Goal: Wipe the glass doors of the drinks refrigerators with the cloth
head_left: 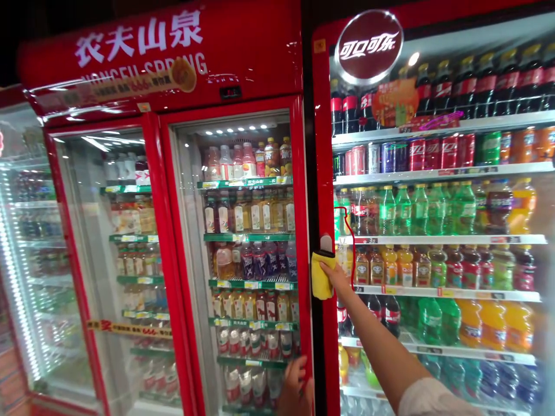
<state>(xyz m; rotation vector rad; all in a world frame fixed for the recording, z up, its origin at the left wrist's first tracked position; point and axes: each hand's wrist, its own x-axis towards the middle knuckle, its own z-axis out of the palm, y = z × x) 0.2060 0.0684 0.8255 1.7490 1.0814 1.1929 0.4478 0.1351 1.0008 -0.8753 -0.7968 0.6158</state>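
Yellow cloth (321, 278) gripped in fingers of right hand (339, 279), held against red door frame (325, 150) of right cooler (433, 10), just below pale oval fitting (326, 242). Left hand (296, 388) lower, fingers parted, loosely curled, before adjacent cooler door (300, 219); contact cannot be told. Bottles (419, 202) stand in rows on lit shelves (433, 240)

The red cooler (254, 63) in the middle of the row before me has 2 glass doors (93, 248), white lettering (150, 33) across its header and green-edged shelves (269, 237); small white lamps (241, 129) glow inside its top. Beside it, a red-framed cooler (323, 173) on the right bears a round dark-red sign (369, 47) and brightly lit pale shelves (390, 177). A bright light strip (16, 300) runs down the far-left cooler (52, 323). The upper left corner (13, 34) is dark.
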